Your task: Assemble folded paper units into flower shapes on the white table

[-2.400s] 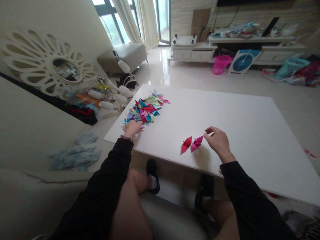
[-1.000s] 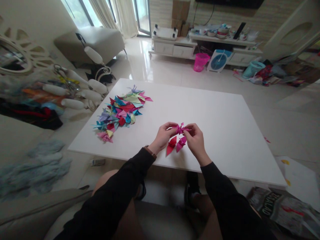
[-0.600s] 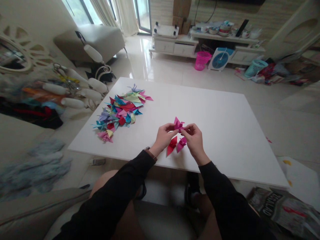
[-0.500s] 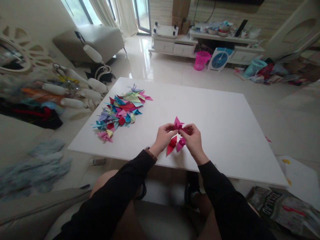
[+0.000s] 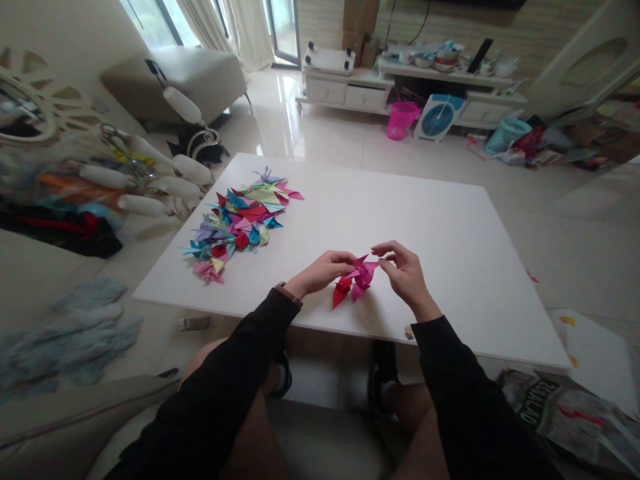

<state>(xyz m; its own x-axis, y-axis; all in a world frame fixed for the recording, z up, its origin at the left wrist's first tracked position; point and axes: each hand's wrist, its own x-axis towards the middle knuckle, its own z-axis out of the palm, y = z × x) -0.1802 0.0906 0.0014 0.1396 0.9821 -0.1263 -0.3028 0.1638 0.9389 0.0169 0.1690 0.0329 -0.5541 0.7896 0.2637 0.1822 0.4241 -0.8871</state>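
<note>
Between the thumb and fingers of my left hand is a magenta folded paper crane, its pointed tips spread out. My right hand is just right of the crane, fingers curved and apart, with the thumb at its right tip; whether they touch is hard to make out. Below the held crane, a red paper crane and another magenta paper crane lie on the white table, partly covered. A pile of many-coloured paper cranes spreads over the table's left side.
A small patterned piece lies at the table's near edge. White lamp shades stand close to the left edge. A printed bag is at lower right. Beyond the table are a pink basket and a blue-and-white fan.
Both hands held the magenta crane before. My right hand has moved off to the right and its fingers have spread. The crane has turned and come lower in my left hand.
</note>
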